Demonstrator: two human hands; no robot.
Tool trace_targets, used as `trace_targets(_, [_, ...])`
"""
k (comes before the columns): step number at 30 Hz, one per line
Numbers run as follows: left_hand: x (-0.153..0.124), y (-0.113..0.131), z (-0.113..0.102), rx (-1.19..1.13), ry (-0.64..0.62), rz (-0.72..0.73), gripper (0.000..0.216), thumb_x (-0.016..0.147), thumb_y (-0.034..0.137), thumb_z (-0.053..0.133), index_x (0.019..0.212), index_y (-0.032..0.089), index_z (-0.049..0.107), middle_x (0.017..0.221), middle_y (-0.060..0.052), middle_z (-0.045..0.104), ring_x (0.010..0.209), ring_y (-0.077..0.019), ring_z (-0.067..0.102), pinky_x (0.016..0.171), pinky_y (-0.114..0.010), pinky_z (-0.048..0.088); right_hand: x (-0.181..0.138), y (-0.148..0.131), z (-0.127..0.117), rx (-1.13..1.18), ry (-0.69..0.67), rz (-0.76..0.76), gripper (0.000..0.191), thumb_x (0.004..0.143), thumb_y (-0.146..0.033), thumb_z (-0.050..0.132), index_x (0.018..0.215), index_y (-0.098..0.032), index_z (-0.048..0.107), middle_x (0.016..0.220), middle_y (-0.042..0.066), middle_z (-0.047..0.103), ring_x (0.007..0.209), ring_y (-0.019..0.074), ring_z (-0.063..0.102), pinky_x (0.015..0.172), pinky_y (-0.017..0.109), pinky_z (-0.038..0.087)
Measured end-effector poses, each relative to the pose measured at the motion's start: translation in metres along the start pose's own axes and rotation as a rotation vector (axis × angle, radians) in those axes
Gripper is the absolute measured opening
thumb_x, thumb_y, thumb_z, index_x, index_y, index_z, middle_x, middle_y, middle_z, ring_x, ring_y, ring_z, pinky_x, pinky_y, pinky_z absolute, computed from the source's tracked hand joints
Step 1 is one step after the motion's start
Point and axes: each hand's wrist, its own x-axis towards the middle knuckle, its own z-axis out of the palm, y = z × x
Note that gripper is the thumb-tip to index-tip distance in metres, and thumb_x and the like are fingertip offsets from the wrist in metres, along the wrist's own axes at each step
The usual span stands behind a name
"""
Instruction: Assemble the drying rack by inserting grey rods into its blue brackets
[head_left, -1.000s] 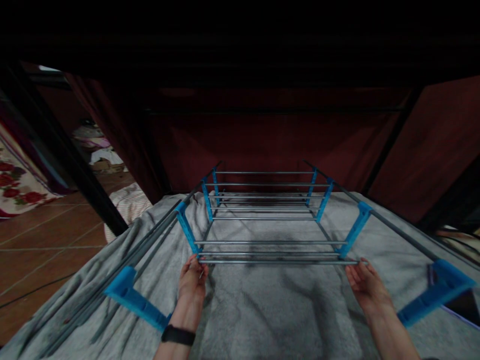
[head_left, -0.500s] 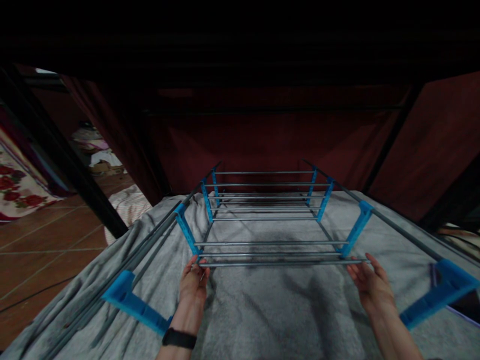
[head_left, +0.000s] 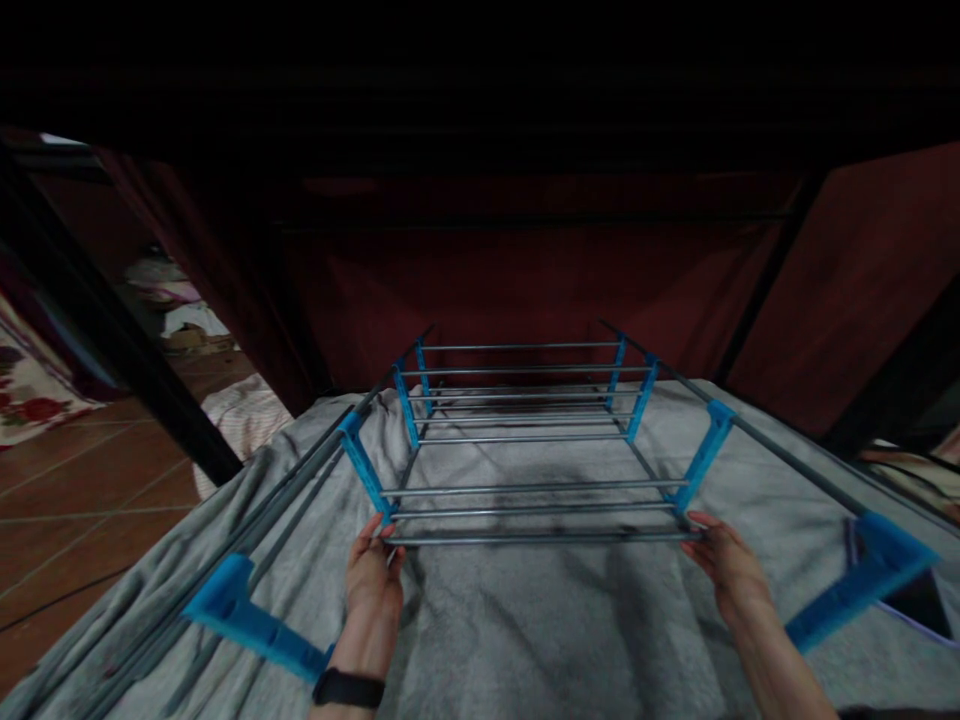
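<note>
A rack of grey metal tubes and blue plastic brackets lies on a grey blanket, with one blue bracket (head_left: pixel 362 465) at the left and another bracket (head_left: pixel 705 455) at the right. The nearest metal tube (head_left: pixel 540 539) spans the rack low down between my hands. My left hand (head_left: pixel 375 578) has its fingers closed around the tube's left end, just below the left bracket. At the opposite end, my right hand (head_left: pixel 733 568) pinches the tube by the foot of the right bracket. Whether the tube's ends sit in the frame is hidden by my fingers.
Several loose grey tubes (head_left: pixel 225 540) lie along the left. Blue end brackets stick out near me, one left (head_left: pixel 259 622) and one right (head_left: pixel 862 580). A dark, purple-edged object (head_left: pixel 911 600) rests at the right. Dark red panels (head_left: pixel 540 280) stand behind.
My right hand has moved inward and slightly down, closer to the right bracket, with the tube's right end. My left hand stays at its end. The whole view has shifted slightly.
</note>
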Motion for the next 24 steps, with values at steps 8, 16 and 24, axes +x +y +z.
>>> trace_targets(8, [0.011,-0.001,-0.005,0.01,-0.012,0.003,0.03,0.082,-0.004,0.059,0.095,0.022,0.067,0.077,0.001,0.067,0.063,-0.0123,0.062,0.055,-0.016,0.055,-0.004,-0.005,0.005,-0.018,0.025,-0.002,0.037,0.057,-0.048,0.07,0.084,-0.024,0.074,0.073,-0.004,0.068,0.06,0.0128,0.059,0.058,0.029,0.057])
trace_targets(16, [0.004,0.008,0.0,0.051,-0.006,-0.043,0.028,0.082,-0.006,0.057,0.088,0.02,0.066,0.075,0.0,0.066,0.061,-0.0122,0.062,0.053,-0.016,0.054,-0.016,-0.017,0.014,0.021,-0.037,-0.02,0.031,0.057,-0.048,0.076,0.079,-0.026,0.074,0.071,-0.004,0.069,0.059,0.0118,0.057,0.057,0.026,0.055])
trace_targets(24, [0.009,0.009,-0.006,0.074,-0.081,0.02,0.028,0.077,-0.006,0.064,0.082,0.021,0.065,0.072,0.003,0.065,0.061,-0.0126,0.061,0.057,-0.017,0.057,-0.02,-0.024,0.018,-0.006,-0.095,-0.017,0.022,0.06,-0.043,0.078,0.074,-0.026,0.072,0.068,-0.005,0.066,0.057,0.0117,0.056,0.057,0.026,0.054])
